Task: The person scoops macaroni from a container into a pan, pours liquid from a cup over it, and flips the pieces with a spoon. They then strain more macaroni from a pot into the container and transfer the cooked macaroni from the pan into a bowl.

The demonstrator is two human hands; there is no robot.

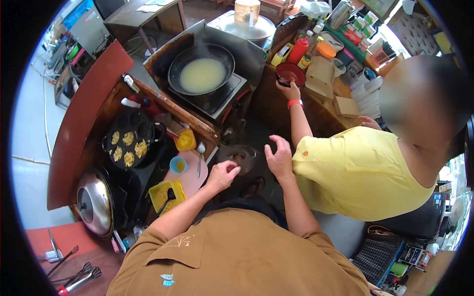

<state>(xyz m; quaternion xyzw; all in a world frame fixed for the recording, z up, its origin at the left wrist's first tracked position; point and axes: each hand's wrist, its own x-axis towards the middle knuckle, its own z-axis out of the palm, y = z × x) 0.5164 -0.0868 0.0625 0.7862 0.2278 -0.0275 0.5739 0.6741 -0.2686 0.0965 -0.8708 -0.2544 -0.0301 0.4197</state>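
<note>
Left hand (223,176): grip cannot be told, fingers curled beside crumpled, translucent plastic bag (249,157). Nothing held by loosely spread right hand (280,157). Bag seen between hands; judged light, limp, best pinched at rim.

I cannot read any word, brand or number. At seven o'clock, my brown shirt (237,251) carries a small blue-and-white print (167,279) and pale pocket marks (180,240), both illegible to me; between one and two, the packets' (363,24) labels are too small.
</note>
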